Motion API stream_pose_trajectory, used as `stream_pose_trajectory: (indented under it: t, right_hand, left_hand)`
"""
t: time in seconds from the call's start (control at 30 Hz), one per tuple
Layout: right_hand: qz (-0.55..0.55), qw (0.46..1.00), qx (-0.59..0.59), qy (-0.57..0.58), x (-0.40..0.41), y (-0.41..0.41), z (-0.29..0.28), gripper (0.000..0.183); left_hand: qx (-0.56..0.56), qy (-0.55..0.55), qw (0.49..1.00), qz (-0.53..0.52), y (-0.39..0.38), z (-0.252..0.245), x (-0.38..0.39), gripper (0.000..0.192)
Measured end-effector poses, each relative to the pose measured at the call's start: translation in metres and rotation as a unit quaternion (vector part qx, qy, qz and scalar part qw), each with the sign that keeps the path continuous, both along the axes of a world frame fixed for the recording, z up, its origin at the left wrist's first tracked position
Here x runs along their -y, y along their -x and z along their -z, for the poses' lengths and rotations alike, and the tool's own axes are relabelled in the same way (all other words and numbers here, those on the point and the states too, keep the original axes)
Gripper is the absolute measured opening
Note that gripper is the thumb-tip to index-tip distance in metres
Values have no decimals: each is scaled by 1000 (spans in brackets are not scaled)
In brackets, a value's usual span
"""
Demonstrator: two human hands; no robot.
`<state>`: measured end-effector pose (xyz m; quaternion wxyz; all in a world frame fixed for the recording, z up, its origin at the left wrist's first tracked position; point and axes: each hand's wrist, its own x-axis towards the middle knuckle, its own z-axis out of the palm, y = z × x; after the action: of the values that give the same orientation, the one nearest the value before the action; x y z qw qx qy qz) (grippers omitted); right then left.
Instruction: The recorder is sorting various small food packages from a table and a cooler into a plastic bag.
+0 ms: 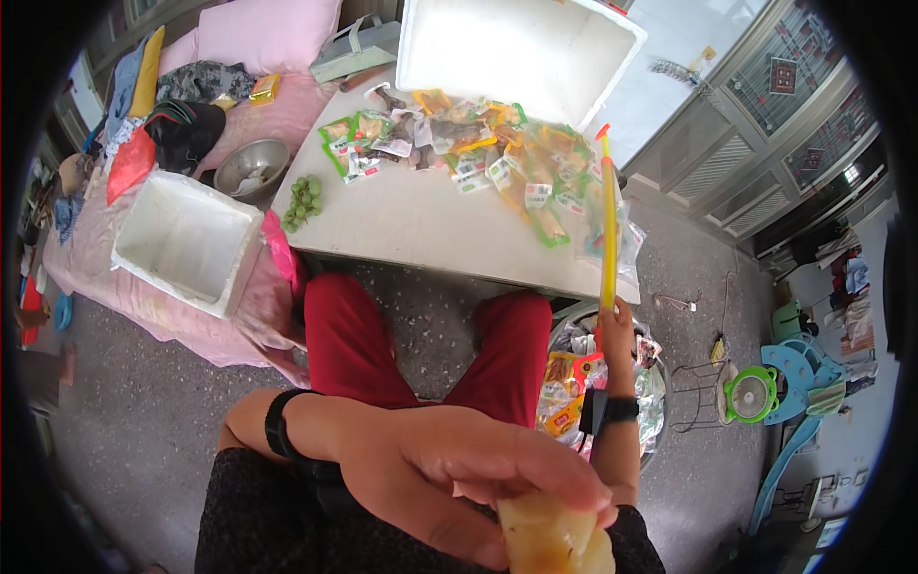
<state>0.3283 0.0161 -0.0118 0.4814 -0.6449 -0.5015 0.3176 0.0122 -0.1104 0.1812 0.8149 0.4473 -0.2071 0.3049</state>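
Close to the camera, my left hand [459, 459] pinches a moist, pale yellow piece of food [556, 531] between thumb and fingers. It may be peeled fruit, and the bottom edge of the picture cuts it off. On the right, my right hand [617, 333] grips a long yellow plastic stick [609, 229] with orange-red ends. The stick points away from me past the right edge of the table [401, 222]. Many sealed food packets [459, 136] lie heaped on that table. Beneath my right forearm, a round tub [668, 409] holds more packets [563, 380].
A white foam box [502, 57] stands at the table's back, and green grapes [301, 203] lie at its left edge. To the left, a pink-covered bed [215, 344] carries another foam box [186, 244] and a metal bowl [251, 168]. A green fan [750, 394] is at right.
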Motion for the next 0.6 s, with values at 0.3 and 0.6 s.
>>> stream_pose_trajectory:
  t: [0.3, 0.6]
  right_hand:
    - [-34, 996, 65, 48, 55, 11, 33, 32]
    - [-77, 989, 107, 70, 130, 20, 45, 36]
  left_hand:
    - [28, 14, 999, 22, -6, 1, 11, 46]
    - [46, -66, 992, 95, -19, 2, 7, 49]
